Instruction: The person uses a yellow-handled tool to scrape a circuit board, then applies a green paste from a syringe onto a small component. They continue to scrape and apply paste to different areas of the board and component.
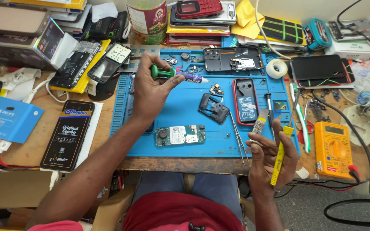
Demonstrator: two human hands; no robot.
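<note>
My left hand [150, 92] grips a glue tube [185, 76] with a green cap and a fine nozzle, held level over the blue work mat [180, 107]. My right hand [270, 160] hangs over the mat's front right corner and holds a yellow-handled tool [279, 156] together with a small brush [260, 121]. On the mat between the hands lie a green circuit board [180, 135], a black phone frame part [214, 108] and a small red-edged keypad phone [245, 101]. A pair of tweezers [237, 137] lies beside my right hand.
An open black phone back shell [233, 59] lies at the mat's far edge, a tape roll [276, 68] beside it. A yellow multimeter [333, 149] with cables sits right. Boxes, phones and a blue adapter box [7, 119] crowd the left side.
</note>
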